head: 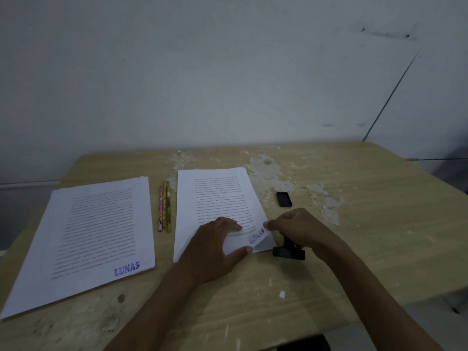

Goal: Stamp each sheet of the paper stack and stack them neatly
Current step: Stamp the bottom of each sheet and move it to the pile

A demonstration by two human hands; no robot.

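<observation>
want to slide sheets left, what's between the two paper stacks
In the head view, a few pencils lie side by side on the table between the left stack and right stack.

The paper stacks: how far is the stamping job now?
Done: the left pile shows a blue LUNAS mark on top. In hand: the left hand lifts the freshly stamped top sheet of the right pile, while the right hand holds the stamp. Left: any sheets underneath; the number is unclear.

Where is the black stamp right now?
In the head view, the stamp stands on the table right of centre, under the right hand, beside the lifted sheet corner.
</observation>
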